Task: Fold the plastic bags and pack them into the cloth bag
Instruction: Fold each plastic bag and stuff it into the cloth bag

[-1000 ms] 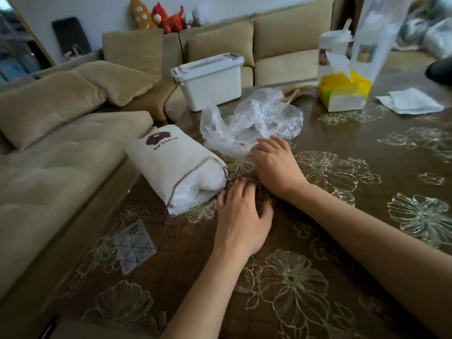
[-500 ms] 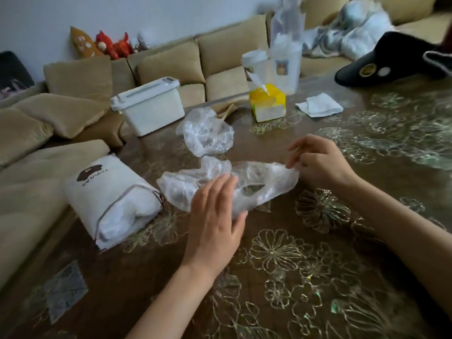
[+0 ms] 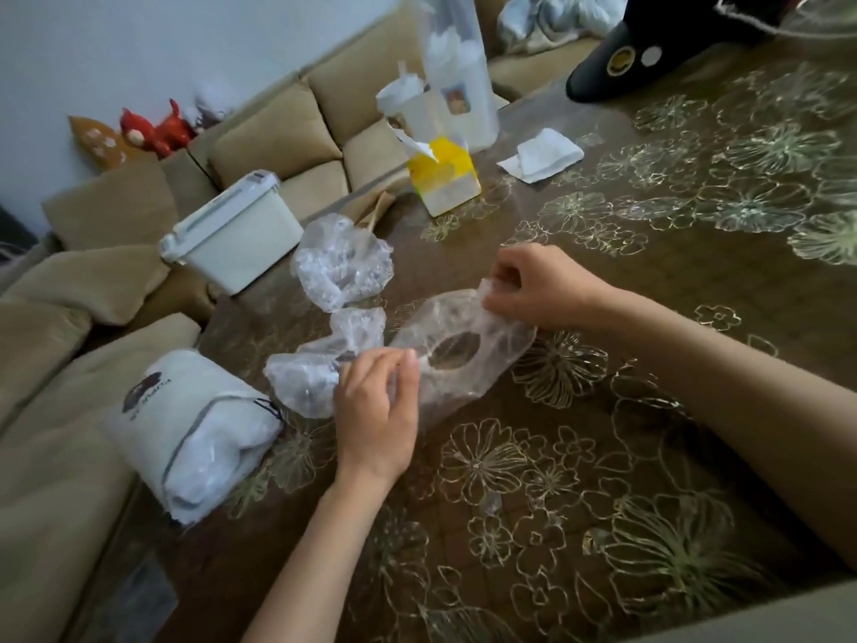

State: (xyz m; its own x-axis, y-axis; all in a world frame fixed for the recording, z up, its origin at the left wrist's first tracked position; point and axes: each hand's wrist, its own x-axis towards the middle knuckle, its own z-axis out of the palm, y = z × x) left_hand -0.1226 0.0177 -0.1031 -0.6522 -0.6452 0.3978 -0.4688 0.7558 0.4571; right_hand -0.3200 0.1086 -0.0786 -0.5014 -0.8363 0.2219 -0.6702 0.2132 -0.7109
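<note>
Bag [image 3: 482,364]: clear plastic, crumpled, lying on the worktop [image 3: 672,387] in front of the person, between both hands. Its long axis runs from lower left to upper right. The lower-left end bunches up just beside the cloth bag [image 3: 185,429]; the upper-right end is at the right hand. A dark oval shows mid-bag, probably a gap in the film with the worktop seen through it.

Right hand [image 3: 538,290]: fingers curled round the upper-right end, gripping it just above the worktop.

Left hand [image 3: 378,415]: over the bag's middle-left stretch, fingers bent, thumb and fingertips appearing to pinch the film. The contact point itself is partly hidden by the hand.

Cloth bag: on its side at the worktop's left edge, left of the left hand. Its mouth faces right, toward the bag, with white contents showing.

Spare bag [image 3: 343,262]: a second crumpled clear bag, beyond the first and apart from both hands.

Judgement: step in hand is spreading the bag along its long axis before folding; no fold is made yet. The hands hold opposite stretches, so pulling them apart along that axis should flatten it. The left hand is nearer the cloth bag, so packing falls to that side. Risk: thin film springs back.
</note>
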